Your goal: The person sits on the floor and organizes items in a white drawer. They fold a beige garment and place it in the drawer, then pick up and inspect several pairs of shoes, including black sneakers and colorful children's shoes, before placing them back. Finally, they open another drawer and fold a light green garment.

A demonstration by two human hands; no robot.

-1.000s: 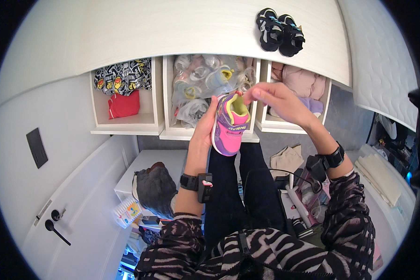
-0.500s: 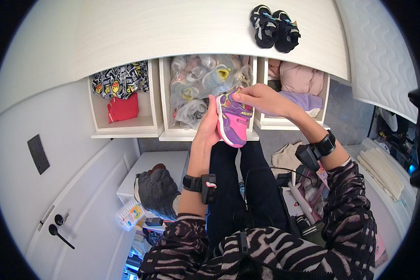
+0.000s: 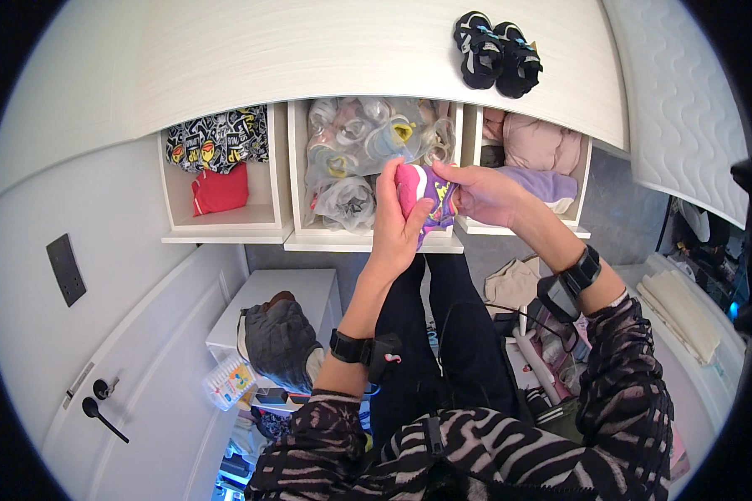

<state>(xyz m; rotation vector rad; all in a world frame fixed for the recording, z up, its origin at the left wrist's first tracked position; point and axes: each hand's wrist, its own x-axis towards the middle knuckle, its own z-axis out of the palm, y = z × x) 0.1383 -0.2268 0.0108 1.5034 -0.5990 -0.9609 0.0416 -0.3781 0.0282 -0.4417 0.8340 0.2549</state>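
Observation:
A small purple and pink shoe (image 3: pixel 437 199) is between my two hands, over the front edge of the middle drawer (image 3: pixel 376 240). My left hand (image 3: pixel 399 210) grips it from the left, with the thumb across its side and the fingers along the pink and white sole. On the other side my right hand (image 3: pixel 489 194) holds the purple upper, its fingertips partly hidden. Behind the shoe, the drawer is full of small shoes in clear plastic bags (image 3: pixel 359 150). A pair of black shoes (image 3: pixel 500 57) rests on the pale surface above the drawers.
The left drawer (image 3: pixel 263 215) holds patterned cloth (image 3: pixel 217 140) and a red folded cloth (image 3: pixel 221 190). Pink and lilac clothes (image 3: pixel 541 146) fill the right drawer. A white box (image 3: pixel 313 284) with dark grey cloth (image 3: pixel 280 338) stands lower left, near a door with a black handle (image 3: pixel 104 417).
The shoe has been turned over, from toe pointing down toward me to its sole tilted up at the left. Both hands have shifted their hold on it.

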